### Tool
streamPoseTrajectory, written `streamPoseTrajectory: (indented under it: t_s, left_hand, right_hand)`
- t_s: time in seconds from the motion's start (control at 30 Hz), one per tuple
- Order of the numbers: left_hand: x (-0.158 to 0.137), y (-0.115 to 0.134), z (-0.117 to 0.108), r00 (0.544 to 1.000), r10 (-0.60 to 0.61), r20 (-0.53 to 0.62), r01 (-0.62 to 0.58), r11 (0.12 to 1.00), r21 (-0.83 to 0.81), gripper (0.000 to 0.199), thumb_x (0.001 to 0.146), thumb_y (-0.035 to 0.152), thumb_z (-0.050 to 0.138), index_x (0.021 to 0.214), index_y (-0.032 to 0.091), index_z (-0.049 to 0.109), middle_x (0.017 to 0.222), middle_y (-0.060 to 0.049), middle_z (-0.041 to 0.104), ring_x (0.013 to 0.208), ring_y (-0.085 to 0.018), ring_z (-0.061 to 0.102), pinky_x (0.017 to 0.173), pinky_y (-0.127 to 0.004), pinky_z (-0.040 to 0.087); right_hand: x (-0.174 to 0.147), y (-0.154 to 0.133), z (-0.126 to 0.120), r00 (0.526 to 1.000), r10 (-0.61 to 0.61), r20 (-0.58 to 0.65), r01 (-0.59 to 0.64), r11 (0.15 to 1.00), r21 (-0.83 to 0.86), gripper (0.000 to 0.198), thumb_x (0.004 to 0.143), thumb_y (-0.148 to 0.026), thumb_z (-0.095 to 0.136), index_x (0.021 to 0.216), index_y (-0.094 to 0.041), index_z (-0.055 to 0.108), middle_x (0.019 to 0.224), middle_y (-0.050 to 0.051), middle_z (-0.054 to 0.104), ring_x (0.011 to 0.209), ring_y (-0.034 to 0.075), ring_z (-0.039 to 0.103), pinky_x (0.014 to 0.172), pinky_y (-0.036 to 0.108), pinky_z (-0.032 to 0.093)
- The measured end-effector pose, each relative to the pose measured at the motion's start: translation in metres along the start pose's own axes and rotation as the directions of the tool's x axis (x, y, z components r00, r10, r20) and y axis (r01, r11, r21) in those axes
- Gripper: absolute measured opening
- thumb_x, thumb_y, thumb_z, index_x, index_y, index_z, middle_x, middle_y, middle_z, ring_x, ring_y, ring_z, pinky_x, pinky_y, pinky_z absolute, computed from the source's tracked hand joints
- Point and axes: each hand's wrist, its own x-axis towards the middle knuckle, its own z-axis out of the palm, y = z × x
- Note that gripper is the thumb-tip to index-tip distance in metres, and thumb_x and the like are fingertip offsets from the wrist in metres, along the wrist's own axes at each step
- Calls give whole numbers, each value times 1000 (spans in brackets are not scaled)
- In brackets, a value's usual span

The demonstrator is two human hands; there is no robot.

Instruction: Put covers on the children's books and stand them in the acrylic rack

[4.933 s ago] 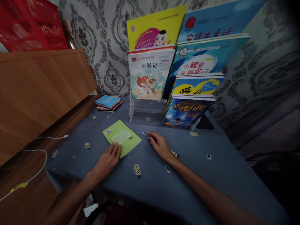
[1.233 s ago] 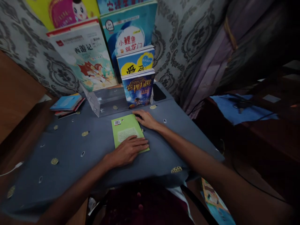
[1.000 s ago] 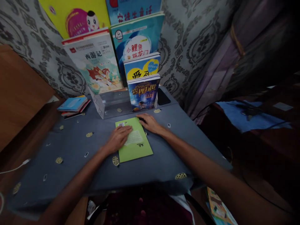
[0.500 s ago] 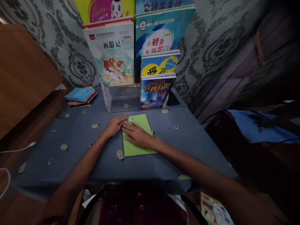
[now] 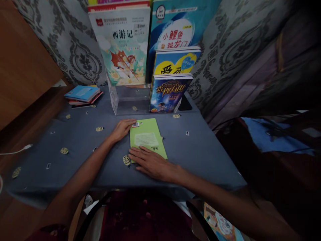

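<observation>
A thin green book (image 5: 147, 129) lies flat on the dark blue tablecloth (image 5: 200, 147), with a barcode at its upper left corner and a pale text block in the middle. My left hand (image 5: 122, 129) rests beside it, its fingertips touching the upper left corner near the barcode; the fingers are stretched out. Across the book's lower edge lies my right hand (image 5: 150, 163), palm down, fingers extended and slightly apart. It covers the lower part of the cover, and part of the hand reaches past the edge onto the cloth.
Behind, a clear acrylic stand (image 5: 132, 102) holds several upright books, among them a white-covered book (image 5: 122, 47) and a dark blue book (image 5: 168, 93). A black phone-like object (image 5: 185, 103) lies beside it. Several stacked books (image 5: 84, 94) sit at the back left. A white cable (image 5: 18, 151) hangs left.
My right hand has slid down the green book from its upper part to its bottom edge, uncovering the text block. My left hand stays at the upper left corner. The view has shifted slightly.
</observation>
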Motion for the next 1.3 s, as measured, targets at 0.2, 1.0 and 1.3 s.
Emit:
streamPoseTrajectory:
  t_s: [0.2,1.0,1.3]
  left_hand:
    - [-1,0,1,1000,0,-8,0,1000,20,38,98,24,43,125,19,69,133,-9,67,126,-23,61,110,-44,46]
    - [-13,15,4,998,43,-44,-35,986,165,36,96,17,46,123,19,69,130,-9,69,121,-23,65,105,-44,51]
    - [-66,62,3,988,60,141,-101,947,306,48,100,15,38,146,20,47,151,-12,50,143,-23,43,117,-48,38]
  right_hand:
    - [-26,12,-9,987,144,-70,-144,989,-6,61,102,-41,47,157,-20,30,161,11,35,151,23,26,126,45,24]
    - [0,109,-33,901,376,-215,-406,907,-115,60,102,-43,38,150,-7,42,159,22,34,151,32,26,121,57,25]
    - [-38,67,-21,920,331,-210,-371,908,-196,58,104,-41,36,155,-15,35,160,16,35,151,29,27,121,54,28]
